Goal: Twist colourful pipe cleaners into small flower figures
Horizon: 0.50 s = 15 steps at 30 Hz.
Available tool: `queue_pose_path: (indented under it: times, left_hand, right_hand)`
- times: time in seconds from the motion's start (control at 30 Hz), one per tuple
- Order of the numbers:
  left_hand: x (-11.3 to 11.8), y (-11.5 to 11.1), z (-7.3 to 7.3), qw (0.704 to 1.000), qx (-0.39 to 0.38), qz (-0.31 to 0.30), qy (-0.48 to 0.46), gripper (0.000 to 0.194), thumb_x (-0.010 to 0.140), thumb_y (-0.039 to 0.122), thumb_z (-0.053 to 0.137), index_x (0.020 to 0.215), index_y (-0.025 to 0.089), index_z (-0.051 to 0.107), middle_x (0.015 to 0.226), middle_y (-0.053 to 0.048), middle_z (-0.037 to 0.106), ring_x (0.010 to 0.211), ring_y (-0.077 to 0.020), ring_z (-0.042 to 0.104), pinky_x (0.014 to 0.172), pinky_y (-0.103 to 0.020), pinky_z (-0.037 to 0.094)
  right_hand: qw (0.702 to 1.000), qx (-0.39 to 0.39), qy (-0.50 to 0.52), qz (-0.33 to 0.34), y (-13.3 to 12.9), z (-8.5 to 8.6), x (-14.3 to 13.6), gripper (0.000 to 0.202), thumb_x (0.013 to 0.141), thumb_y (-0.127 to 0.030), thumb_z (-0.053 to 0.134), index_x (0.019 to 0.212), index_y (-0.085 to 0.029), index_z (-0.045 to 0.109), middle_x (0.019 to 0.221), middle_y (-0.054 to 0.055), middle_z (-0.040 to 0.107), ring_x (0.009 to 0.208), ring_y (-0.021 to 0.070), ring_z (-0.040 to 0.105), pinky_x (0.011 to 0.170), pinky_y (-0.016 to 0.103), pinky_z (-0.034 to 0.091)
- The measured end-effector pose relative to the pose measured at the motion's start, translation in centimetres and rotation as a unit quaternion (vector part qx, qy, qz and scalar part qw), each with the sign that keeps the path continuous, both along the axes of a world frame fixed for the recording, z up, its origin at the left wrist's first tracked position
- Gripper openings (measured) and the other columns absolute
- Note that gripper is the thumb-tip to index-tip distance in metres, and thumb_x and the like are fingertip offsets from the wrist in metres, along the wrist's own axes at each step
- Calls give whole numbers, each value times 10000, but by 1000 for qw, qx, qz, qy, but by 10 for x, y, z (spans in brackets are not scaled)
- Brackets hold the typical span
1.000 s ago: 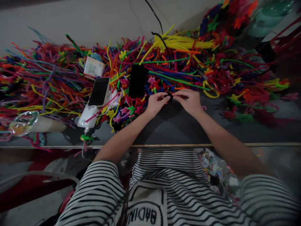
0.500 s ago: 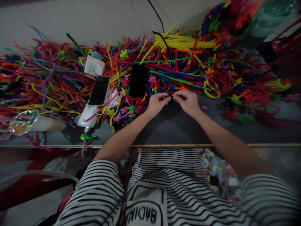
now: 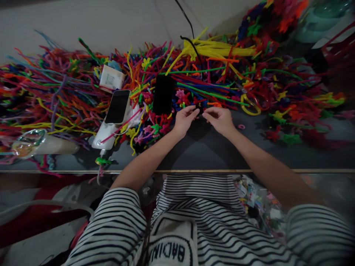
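Over the dark table (image 3: 199,157), my left hand (image 3: 185,120) is closed in a pinch, thumb against fingers, around a small dark piece that is too hard to make out. My right hand (image 3: 221,120) faces it a short gap away, its thumb and fingertips also pressed together, with what they hold hidden. Just behind the hands lie small flower shapes and a pile of colourful pipe cleaners (image 3: 205,85). A small pink ring (image 3: 241,126) rests on the table to the right of my right hand.
Left of the hands are a black phone (image 3: 163,95), another phone (image 3: 118,107), a white power bank (image 3: 104,136), a small box (image 3: 111,78) and a plastic cup (image 3: 47,144). Yellow-and-red-handled scissors (image 3: 251,105) lie right. A black cable (image 3: 185,18) hangs behind.
The thumb and fingertips of my left hand have shifted slightly around the dark piece. My right hand has dipped and its fingers have curled a little more.
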<state>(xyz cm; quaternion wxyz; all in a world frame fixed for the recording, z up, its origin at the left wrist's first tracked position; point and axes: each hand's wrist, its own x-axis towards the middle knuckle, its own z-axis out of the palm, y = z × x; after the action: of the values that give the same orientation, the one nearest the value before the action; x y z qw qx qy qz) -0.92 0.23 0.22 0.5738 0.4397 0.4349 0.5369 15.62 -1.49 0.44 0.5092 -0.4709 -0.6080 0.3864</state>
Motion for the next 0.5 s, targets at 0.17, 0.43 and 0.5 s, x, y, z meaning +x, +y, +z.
queue_pose_path:
  times: [0.17, 0.43, 0.5]
  left_hand:
    - [0, 0, -1, 1000, 6, 1, 22, 112, 737, 184, 815, 821, 160, 745, 664, 33, 659, 583, -72, 576, 630, -228, 477]
    - [-1, -5, -1, 999, 39, 4, 11, 206, 694, 303, 860, 792, 170, 737, 702, 18, 678, 620, -73, 576, 645, -221, 488]
    - [0, -5, -1, 999, 33, 14, 4, 209, 702, 309, 857, 808, 176, 735, 707, 20, 673, 618, -71, 567, 630, -215, 476]
  right_hand:
    - [996, -50, 56, 49, 0, 5, -3, 416, 672, -556, 823, 794, -179, 693, 634, -10, 646, 468, 81, 545, 425, 221, 445]
    - [988, -80, 98, 84, 0, 4, -3, 473, 656, -617, 826, 789, -186, 682, 629, -14, 641, 482, 84, 556, 397, 204, 424]
    - [995, -48, 71, 43, 0, 3, -3, 439, 688, -595, 815, 820, -190, 710, 665, 1, 670, 490, 96, 567, 416, 226, 448]
